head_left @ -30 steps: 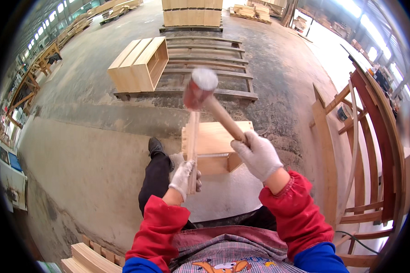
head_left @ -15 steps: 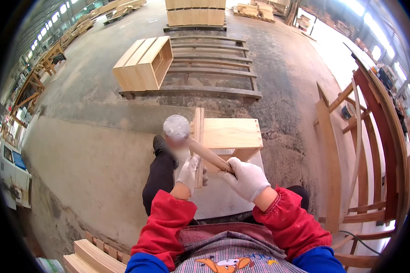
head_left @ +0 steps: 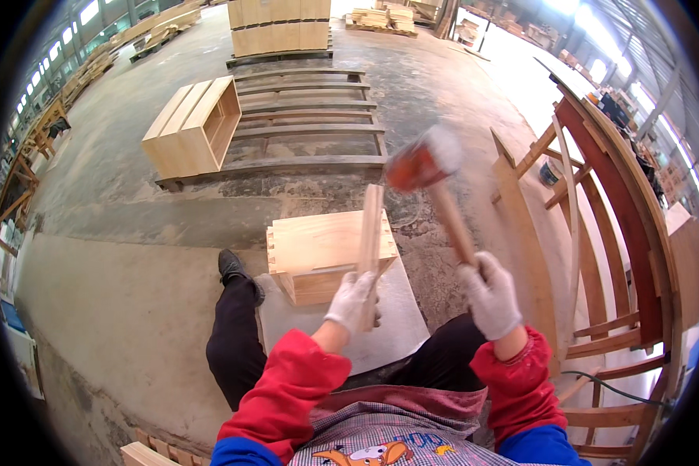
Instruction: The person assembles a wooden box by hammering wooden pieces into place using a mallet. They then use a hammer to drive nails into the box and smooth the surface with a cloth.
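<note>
Head view looks down on a person seated on a concrete floor (head_left: 116, 326), both hands in white gloves. Left hand (head_left: 353, 301) is clenched around the lower end of a thin wooden board (head_left: 371, 225), holding it upright on its edge against the right side of a small open wooden box (head_left: 322, 252). That box rests on a pale grey slab (head_left: 380, 326) lying across the person's lap, just beyond the left hand. Right hand (head_left: 491, 295) is closed tightly on the wooden handle of a mallet (head_left: 435, 182); the mallet's head, red with a white face, is raised up and ahead of the right hand, blurred, and hangs just to the right of the board's top end without touching it. The two hands sit apart, the board between them and nearer the left. Right of the right hand stands a rack of curved wooden frames (head_left: 598, 233). Far ahead of the left hand, a larger finished wooden crate (head_left: 190, 128) sits on a low pallet of planks (head_left: 311, 116), and stacked crates (head_left: 279, 23) stand beyond that
</note>
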`<control>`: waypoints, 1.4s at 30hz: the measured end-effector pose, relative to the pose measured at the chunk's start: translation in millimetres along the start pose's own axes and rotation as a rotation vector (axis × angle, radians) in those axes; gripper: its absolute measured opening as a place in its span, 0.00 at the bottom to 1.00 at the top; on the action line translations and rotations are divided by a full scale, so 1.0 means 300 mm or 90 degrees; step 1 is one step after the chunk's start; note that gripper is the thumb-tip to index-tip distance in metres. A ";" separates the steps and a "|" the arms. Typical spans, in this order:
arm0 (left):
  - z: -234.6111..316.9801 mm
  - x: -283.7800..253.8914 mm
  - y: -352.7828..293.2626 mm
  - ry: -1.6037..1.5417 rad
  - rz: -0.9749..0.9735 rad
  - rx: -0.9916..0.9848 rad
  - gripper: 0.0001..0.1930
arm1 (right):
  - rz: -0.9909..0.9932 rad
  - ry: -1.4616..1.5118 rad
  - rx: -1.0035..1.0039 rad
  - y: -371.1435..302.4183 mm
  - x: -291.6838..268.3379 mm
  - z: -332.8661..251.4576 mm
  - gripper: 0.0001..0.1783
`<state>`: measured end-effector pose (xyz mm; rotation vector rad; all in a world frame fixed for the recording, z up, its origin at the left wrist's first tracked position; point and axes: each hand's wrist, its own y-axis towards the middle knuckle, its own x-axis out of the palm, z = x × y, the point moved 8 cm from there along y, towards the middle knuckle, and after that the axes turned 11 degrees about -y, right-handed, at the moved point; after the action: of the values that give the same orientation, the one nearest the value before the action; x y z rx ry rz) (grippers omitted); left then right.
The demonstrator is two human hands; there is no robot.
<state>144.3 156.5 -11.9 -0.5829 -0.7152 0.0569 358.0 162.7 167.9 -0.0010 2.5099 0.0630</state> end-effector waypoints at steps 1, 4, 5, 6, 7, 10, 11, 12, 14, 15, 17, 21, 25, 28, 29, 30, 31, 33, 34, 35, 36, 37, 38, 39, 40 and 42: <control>-0.021 0.039 0.041 0.008 -0.004 -0.004 0.17 | 0.022 0.038 -0.001 0.004 -0.057 -0.064 0.09; -0.066 0.075 0.128 0.022 0.039 -0.010 0.19 | 0.114 0.152 -0.063 0.011 -0.172 -0.182 0.07; -0.071 0.073 0.139 0.026 0.063 -0.011 0.20 | 0.145 0.203 -0.090 0.010 -0.192 -0.200 0.06; -0.080 0.066 0.140 0.008 0.072 -0.014 0.20 | 0.165 0.227 -0.099 0.013 -0.182 -0.198 0.06; -0.082 0.071 0.145 0.013 0.070 -0.014 0.20 | 0.189 0.250 -0.108 0.015 -0.166 -0.184 0.06; -0.103 0.083 0.150 0.028 0.061 -0.019 0.20 | 0.175 0.044 -0.104 0.055 -0.049 0.008 0.09; -0.110 0.076 0.155 0.034 0.062 -0.018 0.20 | 0.152 -0.065 -0.098 0.086 0.020 0.108 0.10; -0.110 0.084 0.159 0.039 0.057 -0.018 0.19 | 0.063 -0.241 -0.082 0.132 0.094 0.208 0.11; -0.096 0.065 0.152 0.039 0.071 -0.034 0.19 | -0.025 -0.349 -0.043 0.160 0.128 0.241 0.13; -0.072 0.048 0.149 0.038 0.081 -0.036 0.18 | -0.018 -0.281 -0.025 0.171 0.093 0.179 0.15; -0.081 0.050 0.145 0.033 0.068 -0.033 0.18 | -0.024 -0.156 -0.040 0.198 0.035 0.109 0.14; -0.084 0.036 0.129 0.027 0.085 -0.017 0.18 | 0.031 0.028 -0.033 0.103 -0.052 -0.102 0.11; -0.076 0.054 0.123 0.048 0.068 -0.020 0.18 | 0.176 0.093 -0.121 0.053 0.017 -0.024 0.10; -0.096 0.085 0.141 0.015 0.030 -0.032 0.20 | 0.061 -0.179 -0.096 0.073 0.163 0.241 0.10; -0.088 0.062 0.137 0.028 0.038 -0.026 0.20 | 0.025 -0.296 -0.091 0.076 0.195 0.246 0.09; -0.078 0.039 0.134 0.040 0.046 -0.021 0.21 | -0.001 -0.199 -0.008 0.067 0.183 0.277 0.10; -0.068 0.022 0.127 0.050 0.054 -0.016 0.21 | -0.023 -0.153 -0.008 0.059 0.183 0.251 0.10; -0.048 -0.023 0.104 0.068 0.058 -0.020 0.20 | -0.066 -0.061 -0.007 0.041 0.191 0.204 0.10; -0.023 -0.030 0.098 0.078 0.052 -0.018 0.19 | -0.059 -0.080 0.023 0.018 0.181 0.186 0.15; -0.002 -0.041 0.071 0.051 0.050 0.000 0.18 | -0.070 -0.051 0.039 0.000 0.185 0.191 0.15; 0.020 -0.060 0.032 0.023 0.048 0.018 0.17 | -0.081 -0.022 0.055 -0.014 0.191 0.199 0.14; 0.048 -0.088 -0.012 -0.001 0.049 0.037 0.17 | -0.093 0.011 0.070 -0.026 0.201 0.196 0.14; 0.074 -0.132 -0.048 -0.032 0.058 0.064 0.16 | -0.116 0.041 0.115 -0.042 0.210 0.176 0.13; 0.098 -0.180 -0.084 -0.062 0.067 0.091 0.15 | -0.126 0.032 0.105 -0.044 0.223 0.177 0.13; 0.125 -0.219 -0.114 -0.092 0.068 0.118 0.14 | -0.129 0.021 0.094 -0.047 0.221 0.172 0.13; 0.162 -0.319 -0.159 -0.102 0.108 0.165 0.13 | -0.138 0.011 0.064 -0.045 0.231 0.138 0.12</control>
<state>33.9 116.6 -15.4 -0.3914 -0.7983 0.3517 326.7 152.0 93.1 -0.2337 2.5118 -0.1520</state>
